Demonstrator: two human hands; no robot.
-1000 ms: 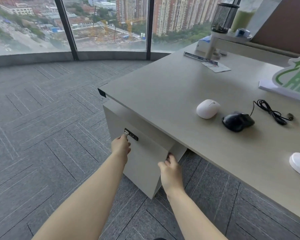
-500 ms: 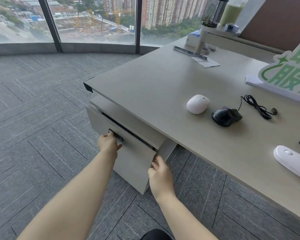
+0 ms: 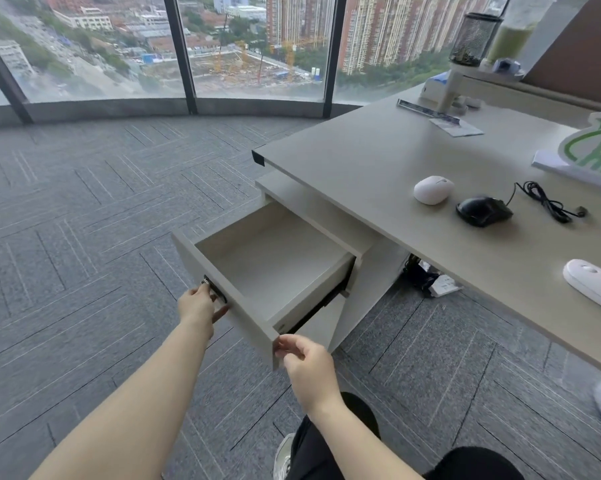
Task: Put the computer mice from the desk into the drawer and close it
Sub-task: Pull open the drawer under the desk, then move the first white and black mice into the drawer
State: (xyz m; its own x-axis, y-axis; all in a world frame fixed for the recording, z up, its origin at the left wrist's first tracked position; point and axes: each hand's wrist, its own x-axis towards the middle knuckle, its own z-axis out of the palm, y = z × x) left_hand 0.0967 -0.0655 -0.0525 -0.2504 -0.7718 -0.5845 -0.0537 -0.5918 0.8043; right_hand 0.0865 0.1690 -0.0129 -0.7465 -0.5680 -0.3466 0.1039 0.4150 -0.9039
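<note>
The drawer [image 3: 243,320] under the desk [image 3: 361,157] stands pulled far out, and its inside is bare. My left hand [image 3: 200,304] grips the dark handle on the drawer front. My right hand [image 3: 306,362] curls its fingers on the front panel's lower right corner. Three mice lie on the desk top: a round white mouse [image 3: 433,189], a black wired mouse [image 3: 483,210] right beside it, and a flat white mouse [image 3: 593,284] near the desk's front edge at far right. Neither hand is near them.
The black mouse's coiled cable [image 3: 548,202] trails right. A green and white sign [image 3: 593,147], a ruler [image 3: 427,110], a paper slip and a mesh pen cup [image 3: 474,38] sit further back. Dark clutter [image 3: 427,278] lies under the desk. My knee and shoe are below.
The drawer went from shut to a narrow gap to wide open, pulled toward me. Both hands moved back with its front panel.
</note>
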